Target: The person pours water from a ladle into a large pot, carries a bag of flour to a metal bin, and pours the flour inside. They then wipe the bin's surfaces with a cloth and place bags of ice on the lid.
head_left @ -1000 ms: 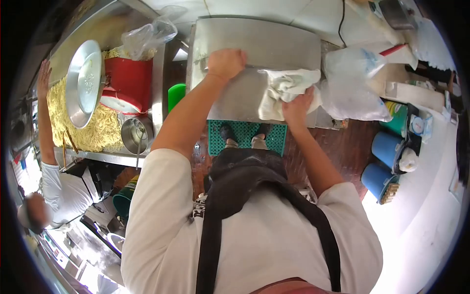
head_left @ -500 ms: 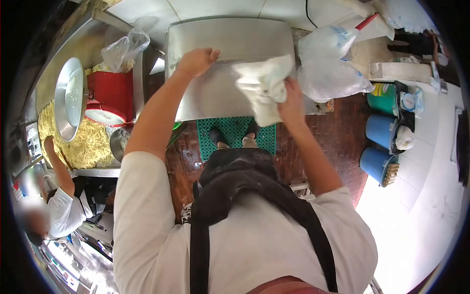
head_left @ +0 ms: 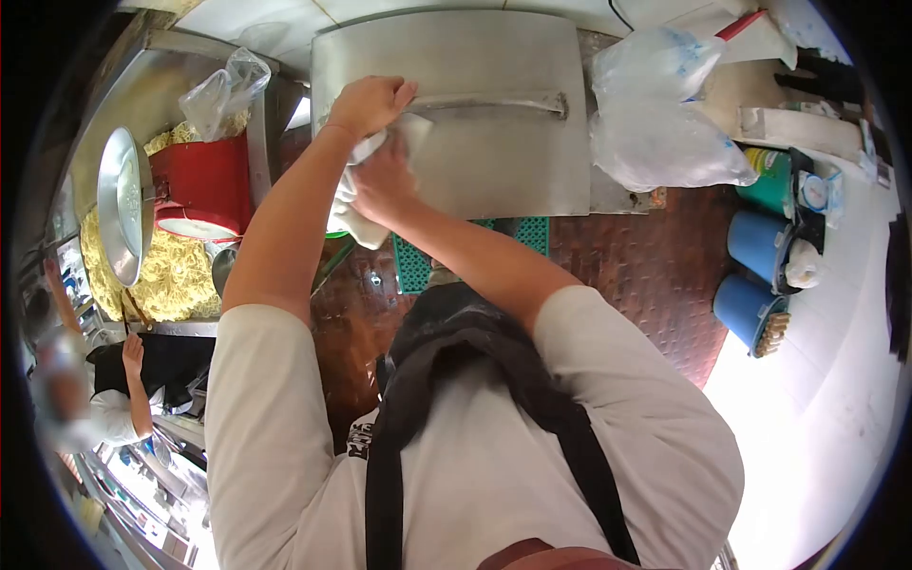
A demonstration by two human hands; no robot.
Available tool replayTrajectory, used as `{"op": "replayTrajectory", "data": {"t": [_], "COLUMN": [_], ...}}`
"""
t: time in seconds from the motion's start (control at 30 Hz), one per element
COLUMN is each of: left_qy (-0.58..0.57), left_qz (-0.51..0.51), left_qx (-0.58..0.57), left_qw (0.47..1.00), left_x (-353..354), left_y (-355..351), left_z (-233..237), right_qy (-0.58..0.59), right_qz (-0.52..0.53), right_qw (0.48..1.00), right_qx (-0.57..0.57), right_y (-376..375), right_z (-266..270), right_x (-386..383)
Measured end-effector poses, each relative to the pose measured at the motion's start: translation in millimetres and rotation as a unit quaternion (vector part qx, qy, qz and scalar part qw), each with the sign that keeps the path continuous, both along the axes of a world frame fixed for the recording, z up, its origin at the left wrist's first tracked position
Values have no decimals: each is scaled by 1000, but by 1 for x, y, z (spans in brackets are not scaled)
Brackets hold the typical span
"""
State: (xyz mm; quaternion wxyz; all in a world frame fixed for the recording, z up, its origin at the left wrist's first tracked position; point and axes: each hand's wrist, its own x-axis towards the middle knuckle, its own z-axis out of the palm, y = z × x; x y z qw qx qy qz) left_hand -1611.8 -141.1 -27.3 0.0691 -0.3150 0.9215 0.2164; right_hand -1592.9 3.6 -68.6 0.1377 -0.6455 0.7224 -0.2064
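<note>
A wide stainless steel lid (head_left: 494, 161) lies in front of me, with a long bar handle (head_left: 494, 101) across it. My left hand (head_left: 373, 104) is closed around the left end of that handle. Just below it, my right hand (head_left: 385, 180) presses a white cloth (head_left: 361, 226) against the lid's left side. Part of the cloth hangs past the front edge, and the rest is bunched under my fingers, which are slightly blurred.
Left of the lid are a red container (head_left: 201, 185), a metal bowl (head_left: 123, 204) and a heap of yellow noodles (head_left: 180, 271). A co-worker's hand (head_left: 133, 353) is near them. Plastic bags (head_left: 665, 142) sit on the right, with blue buckets (head_left: 746, 309) beyond. A green mat (head_left: 411, 266) covers some floor.
My right hand has swept the cloth from the lid's right side to its left, crossing under my left arm. My left hand stays on the handle. The co-worker's arms have shifted.
</note>
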Motion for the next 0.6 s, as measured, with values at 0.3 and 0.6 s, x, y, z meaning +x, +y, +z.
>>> {"op": "replayTrajectory", "data": {"t": [0.3, 0.6], "left_qy": [15, 37], "left_qz": [-10, 11], "left_qx": [-4, -5], "left_qw": [1000, 999], "left_x": [0, 3], "left_y": [-6, -2], "left_z": [-5, -3], "right_qy": [-102, 23], "right_qz": [-51, -62], "right_qw": [981, 998], "right_qx": [-159, -16], "right_y": [103, 139], "right_z": [-7, -13], "right_x": [-120, -119]}}
